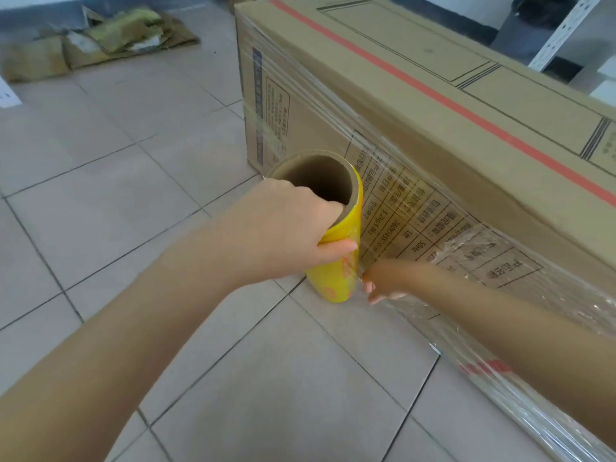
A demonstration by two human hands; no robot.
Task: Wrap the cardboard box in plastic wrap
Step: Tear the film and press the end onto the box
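A long cardboard box [433,105] with a red tape stripe lies on the tiled floor, running from the upper middle to the right edge. Clear plastic wrap [520,315] covers its near side, wrinkled low on the right. A yellow roll of plastic wrap [336,278] with a brown cardboard core stands upright beside the box. My left hand [290,228] grips the roll's upper end, fingers hooked into the core. My right hand [386,281] reaches to the film where it leaves the roll, low against the box side, fingers pinching the film's edge.
The floor [133,195] is beige tile with dark grout lines. Flattened cardboard pieces [100,45] lie piled at the far left by the wall. A white metal shelf upright [563,28] and a dark bin [530,28] stand behind the box at the upper right.
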